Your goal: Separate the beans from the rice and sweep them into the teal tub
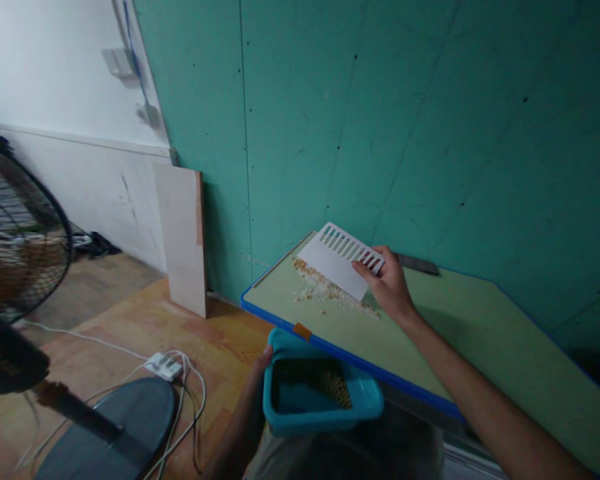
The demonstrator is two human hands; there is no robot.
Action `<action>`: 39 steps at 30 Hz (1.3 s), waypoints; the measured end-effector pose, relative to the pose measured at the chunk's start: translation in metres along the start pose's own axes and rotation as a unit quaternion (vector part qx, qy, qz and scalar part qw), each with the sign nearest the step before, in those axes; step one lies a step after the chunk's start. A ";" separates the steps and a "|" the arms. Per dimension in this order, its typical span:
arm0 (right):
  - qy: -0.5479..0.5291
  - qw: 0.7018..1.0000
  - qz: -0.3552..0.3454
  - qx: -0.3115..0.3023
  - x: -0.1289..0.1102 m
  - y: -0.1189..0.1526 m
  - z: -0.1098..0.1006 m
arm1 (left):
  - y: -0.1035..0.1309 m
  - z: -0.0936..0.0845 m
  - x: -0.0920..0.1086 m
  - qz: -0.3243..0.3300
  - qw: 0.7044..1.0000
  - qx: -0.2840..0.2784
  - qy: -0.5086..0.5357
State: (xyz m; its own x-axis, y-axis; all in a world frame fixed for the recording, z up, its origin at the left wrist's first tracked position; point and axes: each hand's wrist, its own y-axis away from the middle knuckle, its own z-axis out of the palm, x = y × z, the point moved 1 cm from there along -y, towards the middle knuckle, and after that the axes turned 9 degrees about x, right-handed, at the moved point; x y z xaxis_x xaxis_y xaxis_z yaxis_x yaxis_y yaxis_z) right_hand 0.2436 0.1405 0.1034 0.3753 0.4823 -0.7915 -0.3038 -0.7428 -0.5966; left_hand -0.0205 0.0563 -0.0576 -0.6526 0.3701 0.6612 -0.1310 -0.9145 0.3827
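My right hand (387, 283) grips the right end of a white slotted plate (335, 263), thumb on top. The plate is tilted over the table (430, 333), its lower edge beside a spread of pale grains and tan beans (325, 290). Below the table's front edge, my left hand (261, 367) holds the left side of a blue-green plastic bin (325, 420). Its thumb shows near the rim; the other fingers are hidden. Tan beans (336, 388) lie at the right inside the bin, with something dark behind them.
A dark flat object (417, 265) lies at the table's back edge by the green wall (380, 120). An orange piece (303, 331) sits on the blue table edging. At left are a fan (20, 247), a power strip (164, 366) with cables and a leaning board (183, 240).
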 end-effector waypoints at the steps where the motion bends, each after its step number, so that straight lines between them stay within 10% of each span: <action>1: 0.027 0.999 -0.022 -0.007 -0.004 0.002 0.000 | 0.000 0.000 0.000 -0.007 1.000 -0.004 0.000; 9: 0.234 0.946 -0.202 -0.094 -0.020 0.023 0.004 | 0.004 0.003 0.003 -0.014 1.000 0.005 0.002; 39: 0.242 0.912 -0.309 -0.115 -0.022 0.034 0.016 | 0.014 0.008 0.002 -0.047 0.999 0.013 0.004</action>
State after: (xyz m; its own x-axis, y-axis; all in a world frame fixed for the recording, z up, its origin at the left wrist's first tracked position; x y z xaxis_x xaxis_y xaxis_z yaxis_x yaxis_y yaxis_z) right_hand 0.2114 0.1120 0.0986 0.7719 0.6226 -0.1285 0.2688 -0.5028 -0.8216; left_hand -0.0177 0.0456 -0.0459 -0.6448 0.4527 0.6159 -0.1728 -0.8712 0.4595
